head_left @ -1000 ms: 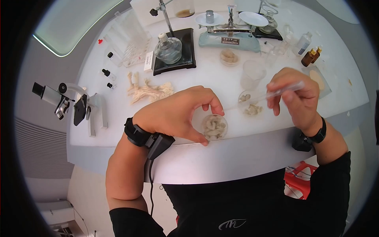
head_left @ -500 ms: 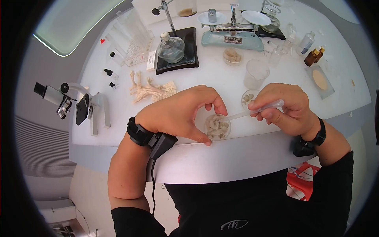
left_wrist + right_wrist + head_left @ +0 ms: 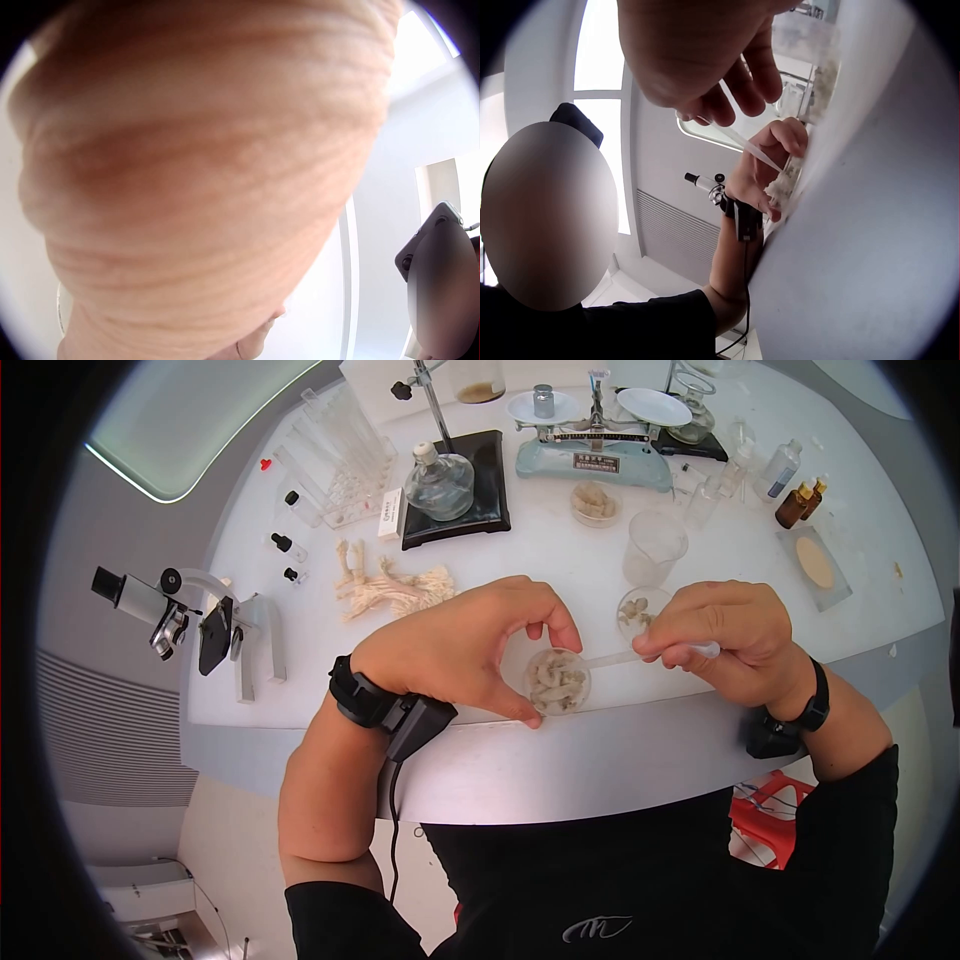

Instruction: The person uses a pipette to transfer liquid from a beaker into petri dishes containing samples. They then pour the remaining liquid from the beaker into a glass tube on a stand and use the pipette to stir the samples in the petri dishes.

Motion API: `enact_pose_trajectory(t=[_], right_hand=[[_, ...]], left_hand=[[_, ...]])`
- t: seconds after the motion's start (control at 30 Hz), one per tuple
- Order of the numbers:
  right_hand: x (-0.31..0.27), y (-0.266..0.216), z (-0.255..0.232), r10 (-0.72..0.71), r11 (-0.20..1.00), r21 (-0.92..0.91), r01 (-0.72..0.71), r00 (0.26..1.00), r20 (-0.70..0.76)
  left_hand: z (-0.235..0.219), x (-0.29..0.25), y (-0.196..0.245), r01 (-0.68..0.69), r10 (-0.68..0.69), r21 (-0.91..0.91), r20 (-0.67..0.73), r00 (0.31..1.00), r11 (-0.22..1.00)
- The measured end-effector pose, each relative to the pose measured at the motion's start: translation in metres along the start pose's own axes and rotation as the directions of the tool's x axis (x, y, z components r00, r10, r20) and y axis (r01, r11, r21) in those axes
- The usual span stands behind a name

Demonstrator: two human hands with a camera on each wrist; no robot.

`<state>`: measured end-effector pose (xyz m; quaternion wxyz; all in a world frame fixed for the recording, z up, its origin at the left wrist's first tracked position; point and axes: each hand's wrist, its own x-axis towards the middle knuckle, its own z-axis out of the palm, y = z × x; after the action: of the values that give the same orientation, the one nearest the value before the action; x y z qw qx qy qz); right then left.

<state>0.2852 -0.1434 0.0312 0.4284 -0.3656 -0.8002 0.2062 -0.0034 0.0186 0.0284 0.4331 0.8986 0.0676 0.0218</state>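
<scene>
A round clear petri dish point(image 3: 558, 682) of pale, soft-looking lumps lies near the table's front edge. My left hand point(image 3: 450, 645) holds it from the left, thumb at the near rim and forefinger at the far rim. In my right hand point(image 3: 725, 638) is a translucent plastic dropper point(image 3: 612, 658), its bulb partly hidden by the curled fingers. The dropper's thin stem points left, its tip at the dish's right rim in the head view. The right wrist view shows the dropper point(image 3: 756, 150) slanting down to the lumps. My left palm point(image 3: 202, 165) fills most of the left wrist view.
Another dish of lumps point(image 3: 636, 610) lies beside the right hand, with a plastic beaker point(image 3: 655, 550) behind it. Frayed cotton wicks point(image 3: 395, 588) lie left. Behind stand a spirit lamp point(image 3: 441, 488) on a black stand base and a balance point(image 3: 595, 463). A microscope point(image 3: 215, 625) stands far left.
My right hand has come down and left, bringing the dropper's tip to the dish, and its fingers have curled closer around the bulb. My left hand stays at the dish.
</scene>
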Motion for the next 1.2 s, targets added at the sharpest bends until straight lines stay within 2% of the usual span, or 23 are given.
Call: enact_pose_trajectory(t=[0.13, 0.57, 0.63, 0.87, 0.97, 1.07, 1.13, 1.2], right_hand=[[0.002, 0.003, 0.004, -0.065, 0.998, -0.019, 0.065, 0.998, 0.004], [0.002, 0.003, 0.001, -0.006, 0.997, -0.072, 0.007, 1.0, 0.015], [0.003, 0.012, 0.003, -0.093, 0.994, -0.056, 0.092, 0.995, -0.017], [0.001, 0.013, 0.002, -0.046, 0.999, 0.013, 0.046, 0.999, 0.001], [0.004, 0.01, 0.004, -0.059, 0.998, -0.006, 0.058, 0.997, -0.053], [0.004, 0.005, 0.006, -0.004, 1.0, 0.026, 0.006, 0.996, -0.086], [0.001, -0.002, 0.007, 0.198, 0.962, 0.203, -0.18, 0.978, -0.069], [0.002, -0.005, 0.007, 0.2, 0.964, 0.191, -0.183, 0.977, -0.077]], left_hand=[[0.001, 0.0, 0.001, 0.004, -0.004, -0.013, -0.004, 1.0, 1.0], [0.0, 0.001, 0.002, 0.012, -0.012, 0.005, 0.008, 1.0, 1.0], [0.0, 0.001, 0.002, 0.012, -0.012, 0.013, 0.002, 1.0, 1.0], [0.001, 0.001, 0.0, -0.002, 0.002, -0.001, -0.002, 1.0, 1.0], [0.001, 0.0, 0.001, -0.005, 0.005, -0.013, -0.008, 1.0, 1.0], [0.001, 0.0, 0.001, 0.007, -0.008, -0.013, -0.007, 1.0, 1.0], [0.001, 0.0, 0.003, 0.03, -0.03, -0.004, -0.006, 1.0, 1.0], [0.0, 0.001, 0.002, 0.025, -0.025, 0.0, -0.003, 1.0, 1.0]])
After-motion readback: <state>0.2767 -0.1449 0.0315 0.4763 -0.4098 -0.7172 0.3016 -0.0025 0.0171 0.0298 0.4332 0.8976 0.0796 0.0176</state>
